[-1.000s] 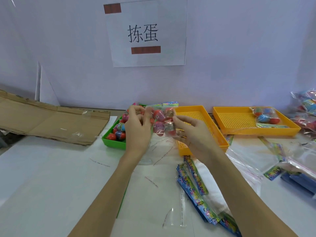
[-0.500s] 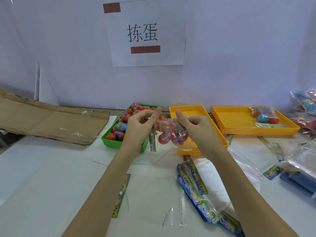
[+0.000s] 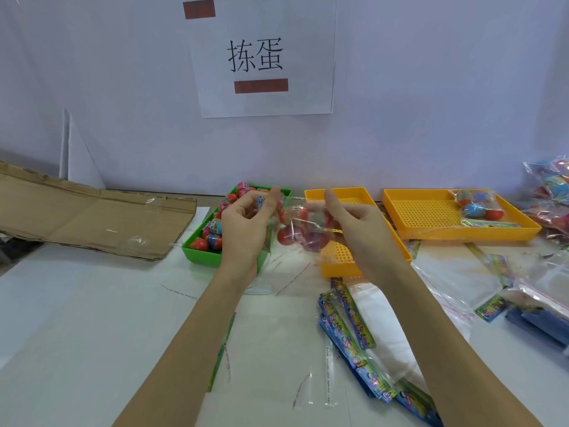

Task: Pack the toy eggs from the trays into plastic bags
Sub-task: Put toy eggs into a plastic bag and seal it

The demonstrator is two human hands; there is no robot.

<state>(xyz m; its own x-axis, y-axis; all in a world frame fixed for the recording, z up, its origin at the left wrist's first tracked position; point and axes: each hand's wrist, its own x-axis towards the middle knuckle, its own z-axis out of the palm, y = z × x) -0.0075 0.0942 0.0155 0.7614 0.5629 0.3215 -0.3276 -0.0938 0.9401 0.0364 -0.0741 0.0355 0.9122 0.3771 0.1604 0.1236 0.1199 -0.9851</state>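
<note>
A clear plastic bag (image 3: 303, 229) with several red and blue toy eggs hangs between my hands above the table. My left hand (image 3: 246, 224) pinches its left top edge, and my right hand (image 3: 354, 224) pinches the right top edge. Behind my left hand sits a green tray (image 3: 200, 252) holding several loose toy eggs (image 3: 212, 235). An orange tray (image 3: 341, 266) lies under my right hand. A second orange tray (image 3: 431, 217) further right holds a filled bag of eggs (image 3: 477, 206).
Flattened cardboard (image 3: 86, 214) lies at the left. Printed card strips (image 3: 354, 318) and empty clear bags (image 3: 455, 272) lie on the white table at the right, with more filled bags (image 3: 551, 192) at the far right. One green strip (image 3: 221, 352) lies near my left forearm.
The bag swung down from a flat, raised hold to hang between my hands, its top edge now stretched between both pinches. A green card strip dropped onto the table by my left forearm.
</note>
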